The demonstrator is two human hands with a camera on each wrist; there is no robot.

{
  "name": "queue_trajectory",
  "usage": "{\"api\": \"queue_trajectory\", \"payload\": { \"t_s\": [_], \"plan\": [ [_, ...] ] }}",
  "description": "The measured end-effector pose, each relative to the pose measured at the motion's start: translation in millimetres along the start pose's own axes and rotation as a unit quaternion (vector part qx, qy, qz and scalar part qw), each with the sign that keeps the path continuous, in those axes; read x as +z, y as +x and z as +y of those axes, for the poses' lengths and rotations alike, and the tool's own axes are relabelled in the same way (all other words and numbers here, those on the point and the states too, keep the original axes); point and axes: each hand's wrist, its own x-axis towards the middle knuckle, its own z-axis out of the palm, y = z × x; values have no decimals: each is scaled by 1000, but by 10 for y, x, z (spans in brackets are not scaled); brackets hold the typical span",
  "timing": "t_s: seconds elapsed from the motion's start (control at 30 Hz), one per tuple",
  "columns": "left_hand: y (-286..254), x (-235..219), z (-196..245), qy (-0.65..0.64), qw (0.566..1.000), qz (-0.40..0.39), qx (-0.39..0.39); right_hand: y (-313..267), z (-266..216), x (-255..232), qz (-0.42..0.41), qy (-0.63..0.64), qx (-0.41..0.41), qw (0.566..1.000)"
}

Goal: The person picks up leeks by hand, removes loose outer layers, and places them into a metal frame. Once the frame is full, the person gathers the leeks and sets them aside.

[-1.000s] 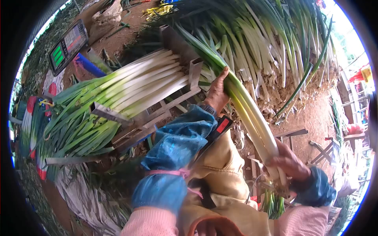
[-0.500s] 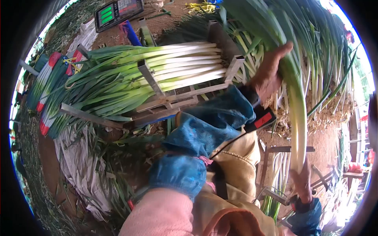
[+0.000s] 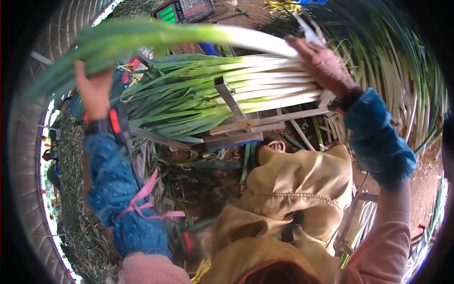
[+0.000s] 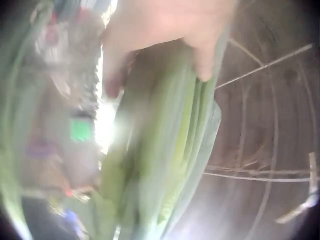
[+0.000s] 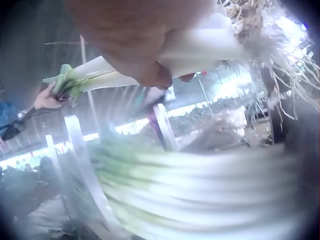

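Both the left hand [image 3: 94,92] and right hand [image 3: 321,64] grip a leek bundle [image 3: 189,35] lying crosswise, roots rightward.

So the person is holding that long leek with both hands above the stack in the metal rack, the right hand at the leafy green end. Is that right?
Not quite. The right hand grips the white root end of the leek, as the right wrist view shows by the roots beside its fingers. The left hand holds the leafy green end. The rest stands: both hands hold it above the stack in the metal rack, seen in the head view.

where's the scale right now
Head view, top centre: the scale sits on the ground just beyond the leeks stacked in the rack.
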Motion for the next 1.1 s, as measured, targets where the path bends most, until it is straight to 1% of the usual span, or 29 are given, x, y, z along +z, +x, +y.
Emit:
{"api": "queue_trajectory", "payload": {
  "t_s": [0.03, 0.07, 0.1, 0.13, 0.17, 0.2, 0.23, 0.3, 0.33, 0.37, 0.4, 0.43, 0.5, 0.57, 0.6, 0.63, 0.7, 0.73, 0.8, 0.83, 0.9, 0.93, 0.97, 1.0, 1.03, 1.07, 1.1],
  "plan": [
    [-29, -557, -83, -26, 992, 1, -123, -10, 63, 307, 5, -38, -34, 999],
    [-243, -836, -303, 10, 967, -1, -255, -8, 12, 429, -147, -55, 26, 987],
    [-468, -1203, -510, 103, 940, 55, -319, -160, 176, 773, -181, -25, 28, 983],
    [-713, -1337, -711, 119, 926, 49, -355, -456, 328, 1117, -128, -35, 12, 991],
    [-894, -1238, -869, 212, 907, 102, -349, -758, 420, 1445, -102, -65, 0, 993],
    [-1059, -902, -978, 307, 891, 146, -302, -772, 282, 1365, -154, 0, 59, 986],
    [-1126, -725, -1124, 370, 881, 133, -263, -800, 280, 1374, -144, 4, 64, 988],
    [-1108, -392, -1425, 467, 863, 39, -188, -954, 322, 1363, -130, 10, 70, 989],
    [-1057, -385, -1653, 521, 847, -28, -99, -1012, 346, 1331, -121, -17, 62, 991],
    [-985, -319, -1892, 567, 818, -97, -4, -1034, 378, 1252, -118, -29, 62, 991],
    [-911, -104, -1930, 673, 712, -171, 104, -1038, 350, 1177, -114, -42, 64, 991],
    [-853, -2, -2036, 739, 629, -197, 139, -1041, 313, 1120, -111, -56, 66, 990],
    [-751, -4, -2244, 767, 554, -284, 156, -1084, 263, 1114, -132, -62, 108, 983],
    [-826, -85, -2354, 789, 514, -315, 120, -1149, 215, 1127, -141, -83, 131, 978],
    [-849, -145, -2421, 798, 494, -329, 105, -1176, 237, 1181, -137, -97, 129, 977],
    [-877, -273, -2528, 785, 501, -346, 114, -1226, 279, 1211, -123, -89, 125, 980],
    [-917, -354, -2671, 794, 485, -327, 166, -1238, 218, 1160, -99, -72, 113, 986],
    [-932, -401, -2725, 808, 473, -321, 145, -1234, 215, 1105, -99, -47, 120, 987],
    [-958, -344, -2759, 832, 450, -308, 102, -1013, 136, 911, -89, 19, 197, 976],
    [-965, -361, -2805, 830, 450, -305, 125, -967, 110, 862, -83, 54, 236, 967],
    [-943, -385, -2888, 825, 446, -302, 173, -831, 244, 925, -126, 40, 318, 939],
    [-934, -370, -2888, 832, 424, -317, 167, -715, 270, 933, -149, 32, 357, 922],
    [-933, -308, -2869, 827, 427, -315, 188, -595, 271, 941, -172, 26, 393, 903],
    [-947, -259, -2856, 822, 429, -311, 208, -501, 264, 961, -172, -7, 416, 893],
    [-952, -221, -2849, 817, 431, -307, 227, -442, 275, 955, -217, 1, 407, 887],
    [-960, -220, -2849, 825, 405, -305, 249, -394, 286, 948, -262, 10, 398, 879],
    [-959, -228, -2868, 819, 417, -303, 250, -347, 304, 976, -307, 19, 387, 869]
  ]
}}
